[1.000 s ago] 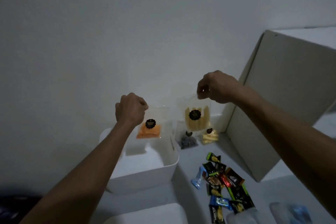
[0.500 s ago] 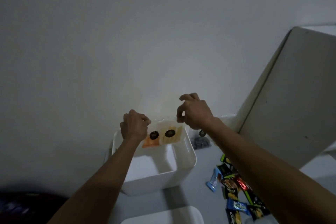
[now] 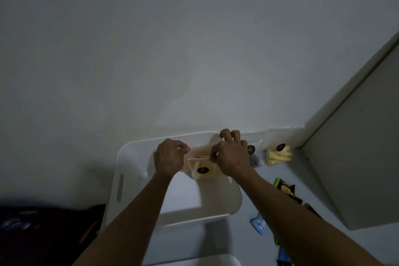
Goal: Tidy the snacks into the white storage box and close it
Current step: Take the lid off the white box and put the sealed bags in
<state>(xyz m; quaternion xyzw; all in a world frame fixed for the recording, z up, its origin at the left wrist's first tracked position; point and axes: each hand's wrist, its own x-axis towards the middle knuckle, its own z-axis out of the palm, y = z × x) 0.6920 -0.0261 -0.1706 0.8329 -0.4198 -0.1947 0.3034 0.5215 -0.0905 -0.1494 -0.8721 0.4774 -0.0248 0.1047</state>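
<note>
Both hands are down inside the white box (image 3: 172, 211), at its far side by the wall. The right hand (image 3: 232, 157) pinches the top edge of a clear bag of yellow sticks (image 3: 201, 170); the left hand (image 3: 169, 157) has its fingers curled at the top of an orange-tinted bag (image 3: 195, 151) that is mostly hidden behind it, so I judge it pinched too. These bags look light, thin and crackly, with brittle contents, so the sealed top strip is the sensible place to hold and squeezing the middle would risk breakage. The box's walls are tall and stiff, and its near half is open room for more. On the desk to the right, another yellow bag (image 3: 278, 153) leans at the wall beside a dark bag (image 3: 252, 155), with a cupboard panel (image 3: 354, 157) hemming them in. Small wrapped snacks (image 3: 285, 188) lie along the desk's right side. A lid (image 3: 194, 261) lies at the near edge.
</note>
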